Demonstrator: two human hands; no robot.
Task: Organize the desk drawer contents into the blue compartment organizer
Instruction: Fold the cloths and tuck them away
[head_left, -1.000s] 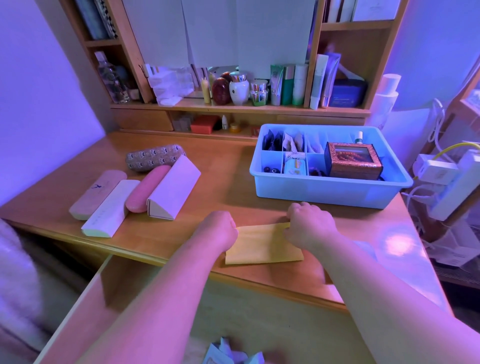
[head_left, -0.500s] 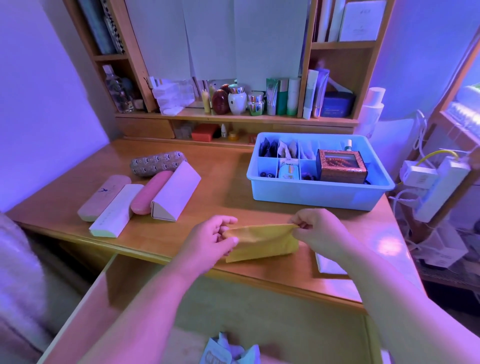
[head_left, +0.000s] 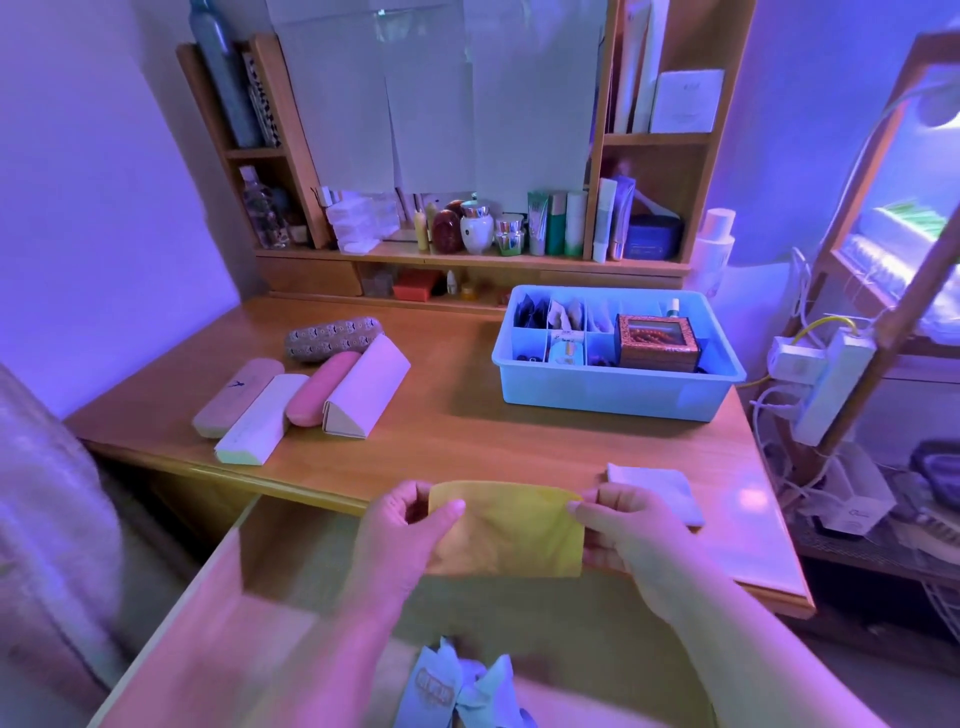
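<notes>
Now my left hand (head_left: 410, 525) and right hand (head_left: 615, 530) each pinch an end of the yellow cloth (head_left: 506, 530), which I have lifted off the desk (head_left: 457, 436); a second ago it lay flat there under my curled hands. It hangs folded between my hands, over the open drawer (head_left: 291, 566), so I judge it ready to go into the organizer (head_left: 613, 392). That blue tray sits well ahead of my right hand, its compartments partly filled, with a decorated box (head_left: 657, 343) taking the near right part. A white folded cloth (head_left: 654, 488) lies just beyond my right hand. Four glasses cases (head_left: 301, 395) lie far ahead of my left hand. Light blue packets (head_left: 452, 686) remain in the drawer below my wrists. Nothing blocks the way.
</notes>
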